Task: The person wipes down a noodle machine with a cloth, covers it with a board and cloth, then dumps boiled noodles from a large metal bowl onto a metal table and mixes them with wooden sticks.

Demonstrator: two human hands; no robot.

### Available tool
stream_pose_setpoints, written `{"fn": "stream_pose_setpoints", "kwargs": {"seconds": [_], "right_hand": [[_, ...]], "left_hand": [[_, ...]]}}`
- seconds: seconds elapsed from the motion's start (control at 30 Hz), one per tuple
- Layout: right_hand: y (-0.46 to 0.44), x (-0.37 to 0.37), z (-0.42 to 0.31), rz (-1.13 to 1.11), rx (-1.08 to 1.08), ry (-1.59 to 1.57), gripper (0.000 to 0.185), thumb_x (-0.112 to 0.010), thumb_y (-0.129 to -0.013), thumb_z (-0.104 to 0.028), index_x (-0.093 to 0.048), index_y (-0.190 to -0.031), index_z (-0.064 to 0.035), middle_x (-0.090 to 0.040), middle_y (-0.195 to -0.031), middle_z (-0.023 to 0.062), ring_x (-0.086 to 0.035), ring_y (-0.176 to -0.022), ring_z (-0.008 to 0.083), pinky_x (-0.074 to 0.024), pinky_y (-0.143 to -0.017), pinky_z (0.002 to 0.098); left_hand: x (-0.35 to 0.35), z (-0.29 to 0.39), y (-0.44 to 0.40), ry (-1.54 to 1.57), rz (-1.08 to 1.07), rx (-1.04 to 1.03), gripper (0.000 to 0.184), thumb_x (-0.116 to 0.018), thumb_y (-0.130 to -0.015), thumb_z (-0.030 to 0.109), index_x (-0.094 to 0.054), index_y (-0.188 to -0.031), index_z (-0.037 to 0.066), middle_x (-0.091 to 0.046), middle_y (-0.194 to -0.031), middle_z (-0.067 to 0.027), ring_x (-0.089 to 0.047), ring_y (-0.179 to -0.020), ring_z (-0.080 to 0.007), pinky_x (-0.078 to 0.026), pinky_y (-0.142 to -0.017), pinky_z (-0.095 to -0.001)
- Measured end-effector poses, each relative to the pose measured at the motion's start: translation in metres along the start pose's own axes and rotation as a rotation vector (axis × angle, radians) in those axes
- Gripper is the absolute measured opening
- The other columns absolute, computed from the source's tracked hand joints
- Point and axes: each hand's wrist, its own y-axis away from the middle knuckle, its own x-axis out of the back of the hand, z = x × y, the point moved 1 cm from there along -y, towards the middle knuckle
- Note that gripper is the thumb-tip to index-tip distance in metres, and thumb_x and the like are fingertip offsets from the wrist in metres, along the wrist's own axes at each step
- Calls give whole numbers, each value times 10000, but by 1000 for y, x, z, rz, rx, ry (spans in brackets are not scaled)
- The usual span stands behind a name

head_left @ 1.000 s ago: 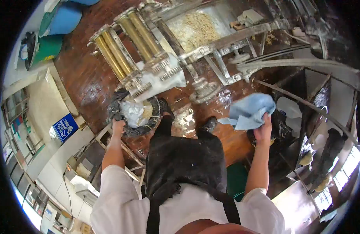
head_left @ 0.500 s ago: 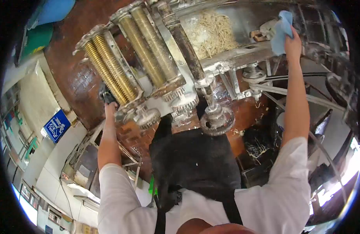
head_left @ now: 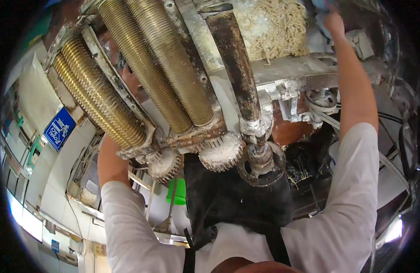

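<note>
At the top right, my right hand is closed on a light-blue cloth, partly cut off by the frame's edge. Strands of pale noodles lie on a floured metal surface to its left. On the left, my forearm goes behind a pair of brass grooved rollers, which hide my left hand; what it holds, if anything, cannot be seen. Beside these is a second, larger grooved roller pair. A dark, worn shaft stands to their right.
Floury gears and a round handwheel stick out close to my black apron. Belts and a pulley sit under my right arm. A green container is below the rollers, and a blue sign hangs at left.
My view has moved closer to the rollers. My left hand, visible before at the roller's lower side holding something dark, is now hidden behind it. My right hand with the cloth appears higher.
</note>
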Motion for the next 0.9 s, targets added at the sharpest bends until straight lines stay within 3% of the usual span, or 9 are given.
{"fn": "stream_pose_setpoints", "kwargs": {"seconds": [0.17, 0.2, 0.23, 0.3, 0.57, 0.7, 0.83, 0.87, 0.9], "right_hand": [[-13, -111, 31, 106, 154, 162, 465, -541, -888, -164, -499, -1349, -214, -581, -1130, 304, -591, -1010, 458, -499, -821, 509], [-14, -114, 15, -39, 55, 16, 609, -549, -896, -143, -413, -1467, -306, -544, -1171, 305, -566, -1010, 472, -496, -792, 523], [-5, -114, -6, 20, 114, 17, 637, -551, -919, -169, -337, -1505, -302, -520, -1146, 339, -553, -950, 505, -491, -781, 544], [17, -126, -72, 2, 102, 14, 553, -549, -894, -156, -434, -1429, -228, -530, -1207, 301, -571, -968, 454, -488, -807, 504], [100, -195, -304, -506, 279, -272, 488, -499, -901, -124, -484, -1389, -135, -598, -1190, 228, -592, -1039, 369, -476, -862, 421], [86, -163, -293, -604, 174, -427, 465, -474, -905, -108, -508, -1368, -89, -632, -1181, 192, -602, -1075, 326, -470, -890, 380], [55, -28, -221, -514, -204, -698, 451, -449, -908, -93, -533, -1348, -42, -666, -1173, 155, -612, -1110, 284, -464, -917, 338], [52, 16, -206, -446, -224, -675, 448, -443, -909, -89, -539, -1343, -31, -675, -1171, 146, -615, -1119, 273, -462, -924, 328], [51, 56, -190, -347, 6, -338, 460, -454, -892, -49, -549, -1341, -72, -664, -1170, 179, -620, -1108, 279, -466, -926, 342]], "left_hand": [[7, -5, 14, 3, -1, 28, 676, -622, -740, 106, -387, -1370, 36, -554, -912, -152, -563, -780, -250, -555, -695, -435], [12, -8, 20, 8, 3, 32, 673, -622, -740, 106, -389, -1368, 36, -554, -913, -152, -562, -781, -250, -554, -696, -435], [17, -11, 29, 16, 6, 38, 670, -622, -741, 107, -390, -1366, 36, -554, -915, -152, -562, -783, -250, -554, -696, -436], [29, -19, 41, 29, 15, 58, 665, -622, -742, 108, -393, -1362, 36, -554, -918, -152, -562, -785, -250, -553, -697, -436], [43, -37, 57, 85, 37, 92, 642, -622, -746, 114, -405, -1346, 36, -554, -930, -153, -561, -795, -252, -550, -701, -438], [44, -40, 58, 94, 29, 106, 631, -622, -749, 117, -411, -1338, 35, -554, -935, -153, -561, -799, -252, -548, -703, -438], [43, -42, 54, 97, 23, 110, 620, -622, -751, 119, -417, -1330, 35, -554, -941, -153, -560, -804, -253, -547, -706, -439], [42, -43, 50, 94, 23, 111, 618, -622, -752, 120, -418, -1328, 35, -554, -943, -154, -560, -806, -253, -546, -706, -439], [42, -43, 44, 90, 18, 116, 615, -622, -752, 121, -420, -1326, 35, -554, -944, -154, -560, -807, -253, -546, -707, -440]]}}
